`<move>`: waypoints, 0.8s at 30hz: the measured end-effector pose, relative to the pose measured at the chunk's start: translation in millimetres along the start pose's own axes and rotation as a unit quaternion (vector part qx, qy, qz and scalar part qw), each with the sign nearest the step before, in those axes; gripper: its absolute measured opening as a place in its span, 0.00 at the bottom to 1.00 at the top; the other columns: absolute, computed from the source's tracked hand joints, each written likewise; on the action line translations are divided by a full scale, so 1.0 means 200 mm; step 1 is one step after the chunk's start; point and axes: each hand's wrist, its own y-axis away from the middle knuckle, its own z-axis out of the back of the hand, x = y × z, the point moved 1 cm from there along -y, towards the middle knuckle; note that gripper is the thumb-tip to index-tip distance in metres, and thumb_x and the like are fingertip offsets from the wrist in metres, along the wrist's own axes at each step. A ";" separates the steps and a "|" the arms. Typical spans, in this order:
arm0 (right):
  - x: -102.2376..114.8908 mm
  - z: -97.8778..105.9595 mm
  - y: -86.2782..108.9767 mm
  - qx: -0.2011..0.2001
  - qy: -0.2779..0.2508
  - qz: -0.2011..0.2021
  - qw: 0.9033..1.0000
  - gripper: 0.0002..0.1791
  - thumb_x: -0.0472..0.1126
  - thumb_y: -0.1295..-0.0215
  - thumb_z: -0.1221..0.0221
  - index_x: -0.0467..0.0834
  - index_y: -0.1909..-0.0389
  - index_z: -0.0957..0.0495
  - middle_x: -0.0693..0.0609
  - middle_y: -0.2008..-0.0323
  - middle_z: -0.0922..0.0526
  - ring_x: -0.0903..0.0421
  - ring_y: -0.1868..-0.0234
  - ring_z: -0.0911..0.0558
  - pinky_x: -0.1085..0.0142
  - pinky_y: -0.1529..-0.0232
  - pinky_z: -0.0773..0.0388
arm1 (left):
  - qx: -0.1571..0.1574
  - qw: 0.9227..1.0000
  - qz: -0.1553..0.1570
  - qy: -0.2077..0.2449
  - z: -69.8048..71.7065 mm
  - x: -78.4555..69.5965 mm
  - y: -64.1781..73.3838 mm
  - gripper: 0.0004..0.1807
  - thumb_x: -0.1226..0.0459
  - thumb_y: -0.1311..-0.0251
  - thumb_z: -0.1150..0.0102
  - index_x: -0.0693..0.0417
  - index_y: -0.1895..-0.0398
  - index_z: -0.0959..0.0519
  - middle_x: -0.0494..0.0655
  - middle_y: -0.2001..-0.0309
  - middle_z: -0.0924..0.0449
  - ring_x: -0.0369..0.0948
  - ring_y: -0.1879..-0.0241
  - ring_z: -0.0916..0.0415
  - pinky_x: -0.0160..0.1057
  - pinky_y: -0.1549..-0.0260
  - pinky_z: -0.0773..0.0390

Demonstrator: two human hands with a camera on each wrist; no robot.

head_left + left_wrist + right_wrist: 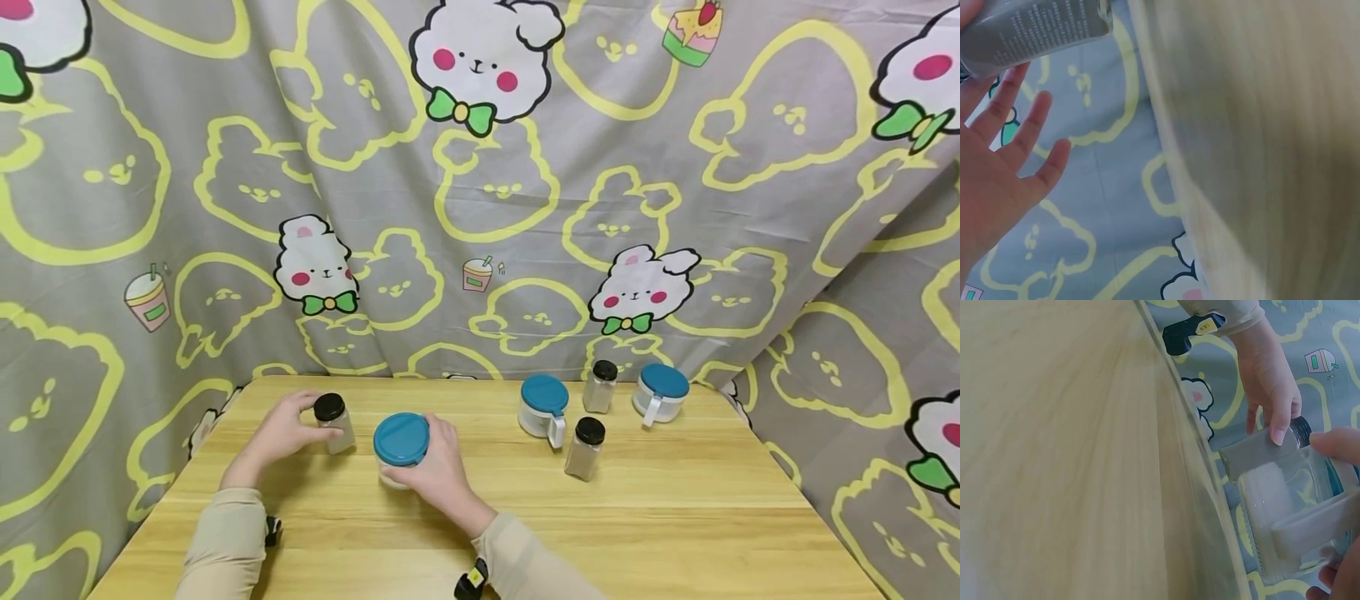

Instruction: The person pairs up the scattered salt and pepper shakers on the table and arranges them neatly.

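On the left of the table in the head view, my left hand [279,433] holds a spice jar [341,433] with a black lid between thumb and fingers. Greyish contents and printed lettering show on that jar [1035,31] in the left wrist view, where the outer fingers spread away from it. My right hand [444,468] grips a seasoning jar [402,440] with a blue lid, just right of the spice jar. Seen from the right wrist, this seasoning jar [1266,506] is clear glass with a white handle and white contents, and it overlaps the spice jar [1250,456].
Farther right stand two more blue-lidded jars, one nearer [542,408] and one at the back right [662,393]. Two black-lidded spice jars [600,387] [584,450] stand between and before them. A patterned curtain [480,200] hangs behind the wooden table [645,533].
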 end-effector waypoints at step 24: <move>0.09 -0.14 -0.04 -0.113 0.032 -0.053 0.992 0.49 0.57 0.63 0.23 0.42 0.39 0.31 0.47 0.45 0.26 0.51 0.41 0.30 0.52 0.46 0.24 | 0.043 0.998 -0.041 0.018 0.03 0.10 0.02 0.30 0.53 0.56 0.23 0.58 0.50 0.19 0.54 0.49 0.20 0.56 0.46 0.25 0.57 0.46 0.28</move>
